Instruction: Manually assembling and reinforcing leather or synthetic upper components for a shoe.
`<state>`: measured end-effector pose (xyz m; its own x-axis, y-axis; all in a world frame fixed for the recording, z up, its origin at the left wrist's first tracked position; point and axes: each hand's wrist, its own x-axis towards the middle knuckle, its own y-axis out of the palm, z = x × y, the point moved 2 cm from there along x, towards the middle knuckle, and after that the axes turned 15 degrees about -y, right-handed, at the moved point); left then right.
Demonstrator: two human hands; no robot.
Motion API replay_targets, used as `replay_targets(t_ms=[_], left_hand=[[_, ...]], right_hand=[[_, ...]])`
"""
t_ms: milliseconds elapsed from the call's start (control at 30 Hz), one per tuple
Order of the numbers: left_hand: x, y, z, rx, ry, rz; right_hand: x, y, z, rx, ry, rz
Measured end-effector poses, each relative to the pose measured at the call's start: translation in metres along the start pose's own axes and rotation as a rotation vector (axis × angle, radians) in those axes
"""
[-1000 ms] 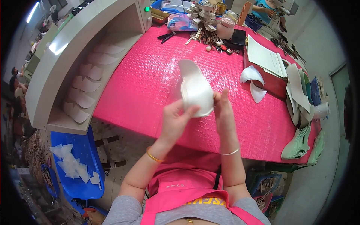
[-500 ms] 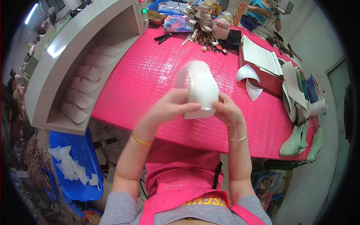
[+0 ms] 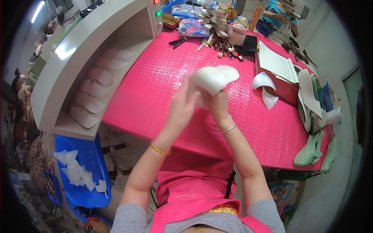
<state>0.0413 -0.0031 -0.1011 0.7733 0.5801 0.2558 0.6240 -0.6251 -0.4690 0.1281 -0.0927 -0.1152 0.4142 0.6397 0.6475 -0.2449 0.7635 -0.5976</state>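
A white, curved shoe upper (image 3: 211,79) is held up over the pink table, its rounded end tilted toward the upper right. My right hand (image 3: 218,106) grips its lower edge, the fingers partly hidden beneath it. Against its left side is my left hand (image 3: 182,104), blurred, with fingers stretched up and the thumb apart. Two white curved pieces, one of them an upper piece (image 3: 263,80), lie on the table to the right.
At left, a grey machine's shelf (image 3: 112,87) carries several white pieces. A blue tray (image 3: 83,198) with white scraps sits below it. Tools and a pink jar (image 3: 237,34) crowd the far edge. A notepad (image 3: 276,62) and green shoe-shaped pieces (image 3: 309,151) lie at right.
The shoe upper has turned from upright to tilted toward the right. My right hand has moved left beneath it, and my left hand's fingers have swung upward along its side.
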Motion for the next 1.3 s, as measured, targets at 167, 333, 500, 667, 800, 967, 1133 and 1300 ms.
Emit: replay_targets(t_ms=[167,333,500,667,800,967,1133,1300], left_hand=[[0.002,-0.011,0.023,0.038,-0.361,-0.242],[0.018,-0.011,0.035,0.151,-0.252,-0.346],[0.026,-0.045,0.044,-0.292,-0.772,0.052],[-0.003,-0.019,-0.026,-0.862,-0.637,0.239],[0.02,-0.045,-0.06,-1.833,-0.182,0.456],[0.026,-0.033,-0.069,-1.565,-0.374,0.391],[0.03,-0.025,-0.074,-1.044,-0.366,0.406],[0.008,-0.03,-0.084,-0.682,-0.253,0.395]], right_hand=[[0.013,0.001,0.041,0.395,0.178,0.689],[0.047,-0.045,-0.017,-0.495,-0.339,-0.276],[0.067,-0.018,-0.009,0.215,0.027,0.001],[0.038,0.0,-0.056,0.41,0.277,0.256],[-0.002,0.015,-0.068,0.539,0.358,0.422],[0.056,-0.077,0.056,0.056,-0.185,-0.385],[0.071,-0.09,0.069,-0.134,-0.568,-0.227],[0.065,-0.11,0.062,0.432,0.076,-0.215]])
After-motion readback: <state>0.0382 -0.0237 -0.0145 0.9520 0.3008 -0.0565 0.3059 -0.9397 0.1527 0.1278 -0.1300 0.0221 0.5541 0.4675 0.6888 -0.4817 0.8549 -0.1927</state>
